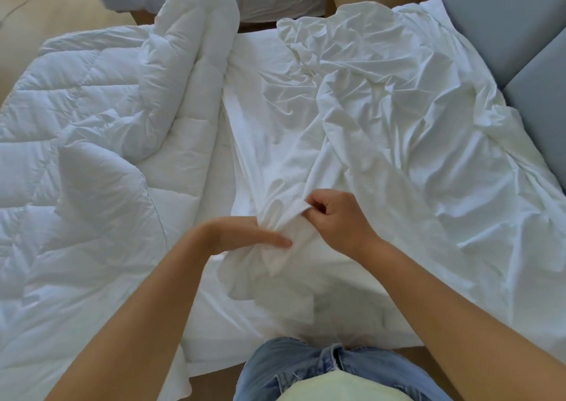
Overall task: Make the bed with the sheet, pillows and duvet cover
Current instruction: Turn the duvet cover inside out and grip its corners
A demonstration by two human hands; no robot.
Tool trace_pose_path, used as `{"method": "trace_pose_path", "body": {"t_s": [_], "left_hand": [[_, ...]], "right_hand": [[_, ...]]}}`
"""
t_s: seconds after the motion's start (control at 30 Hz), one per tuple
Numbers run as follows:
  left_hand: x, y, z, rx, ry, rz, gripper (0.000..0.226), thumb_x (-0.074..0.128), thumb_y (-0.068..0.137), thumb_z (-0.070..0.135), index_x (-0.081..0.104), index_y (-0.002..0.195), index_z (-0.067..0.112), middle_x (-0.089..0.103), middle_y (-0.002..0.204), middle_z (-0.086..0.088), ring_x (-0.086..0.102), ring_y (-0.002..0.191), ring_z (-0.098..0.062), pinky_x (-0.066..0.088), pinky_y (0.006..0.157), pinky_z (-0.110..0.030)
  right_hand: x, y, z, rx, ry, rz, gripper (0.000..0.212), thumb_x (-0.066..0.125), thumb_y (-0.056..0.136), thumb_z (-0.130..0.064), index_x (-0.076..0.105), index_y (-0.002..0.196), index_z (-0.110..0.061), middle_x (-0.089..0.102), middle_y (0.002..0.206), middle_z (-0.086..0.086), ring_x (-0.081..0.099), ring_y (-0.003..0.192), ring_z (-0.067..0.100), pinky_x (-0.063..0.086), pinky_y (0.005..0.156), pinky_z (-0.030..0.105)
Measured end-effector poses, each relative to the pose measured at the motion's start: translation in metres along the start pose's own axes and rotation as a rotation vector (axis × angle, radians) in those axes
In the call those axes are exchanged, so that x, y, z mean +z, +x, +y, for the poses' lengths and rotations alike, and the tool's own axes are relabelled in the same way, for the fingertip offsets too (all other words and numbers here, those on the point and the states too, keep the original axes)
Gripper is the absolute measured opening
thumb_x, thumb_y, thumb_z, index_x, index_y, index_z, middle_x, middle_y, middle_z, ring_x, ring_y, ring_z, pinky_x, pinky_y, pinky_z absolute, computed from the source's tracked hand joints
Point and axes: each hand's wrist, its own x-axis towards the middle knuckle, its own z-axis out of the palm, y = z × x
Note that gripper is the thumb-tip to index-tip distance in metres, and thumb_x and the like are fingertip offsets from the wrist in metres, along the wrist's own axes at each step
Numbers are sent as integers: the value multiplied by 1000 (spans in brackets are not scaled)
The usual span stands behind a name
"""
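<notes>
Between the left hand (245, 235) and the right hand (333, 217) sits a gathered edge of the duvet cover (382, 131), probably to find its opening. The right hand pinches the hem. The left hand seems to clasp the bunch, its fingers half hidden. The cover's length runs away beyond both hands, across the bed.

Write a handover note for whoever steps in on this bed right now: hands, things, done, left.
Right hand pinches an edge of the crumpled white cloth, sheet or cover unclear. Left hand, fingers straight, lies against the gathered part; its grip is unclear. The quilted duvet sits bunched to the left. No pillows in view. Cloth and duvet are not spread yet; spreading, covering and pillows are left.
</notes>
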Motion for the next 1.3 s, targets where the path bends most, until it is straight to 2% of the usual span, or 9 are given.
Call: {"method": "trace_pose_path", "body": {"t_s": [0.13,0.37,0.5,0.6,0.77,0.87,0.97,1.07,1.3], "left_hand": [[-5,-3,-4,-191,223,-52,40,74,74,49,57,108,36,69,100,11,66,90,-6,50,72,-20],[2,7,-2,385,-323,77,39,73,66,5,70,100,24,71,95,-2,68,91,-20,55,74,-28],[25,13,-6,511,-427,57,43,77,61,13,69,102,22,70,95,-7,67,91,-23,54,73,-32],[19,3,10,629,-462,151,37,75,65,16,70,101,24,70,94,-4,68,90,-22,54,71,-31],[2,-3,20,310,-243,232,30,63,73,20,68,103,19,71,99,-12,68,95,-31,55,86,-46],[9,-1,11,88,-143,104,26,64,79,35,71,102,25,73,100,-4,69,95,-20,55,87,-38],[14,0,4,107,-225,35,16,64,78,36,75,87,30,74,92,0,70,90,-14,57,74,-26],[8,2,-6,211,-396,112,34,62,72,13,68,105,12,69,103,-15,66,98,-29,53,89,-43],[1,-2,-16,388,-900,334,25,55,62,9,64,85,4,66,72,-10,64,67,-24,55,60,-31]], "right_hand": [[11,1,-15,-66,36,53,26,63,84,-7,54,59,-3,46,48,-4,42,50,8,33,48,17],[14,12,-12,111,47,-143,24,57,87,-9,50,65,-10,42,57,-5,37,53,10,34,55,26],[9,12,-28,84,143,-93,18,57,88,-6,53,71,0,43,59,-4,38,54,8,35,55,22],[0,22,-60,-80,232,54,21,60,84,-10,52,65,-11,43,54,-14,41,52,1,34,52,11],[6,27,-64,-28,211,51,23,61,86,-7,52,66,-10,42,55,-12,39,51,2,34,54,13],[18,17,-46,40,209,43,20,62,85,-6,55,66,-3,45,56,-8,39,53,4,35,56,18],[29,15,-41,57,223,33,19,62,84,-6,56,67,-5,48,57,-8,43,55,4,39,56,17],[33,24,-42,91,288,35,21,64,86,-12,57,66,-17,51,59,-13,46,57,0,40,57,12],[21,4,10,280,113,-250,10,66,85,-34,63,90,-26,64,92,-8,59,82,3,47,73,17]]}}
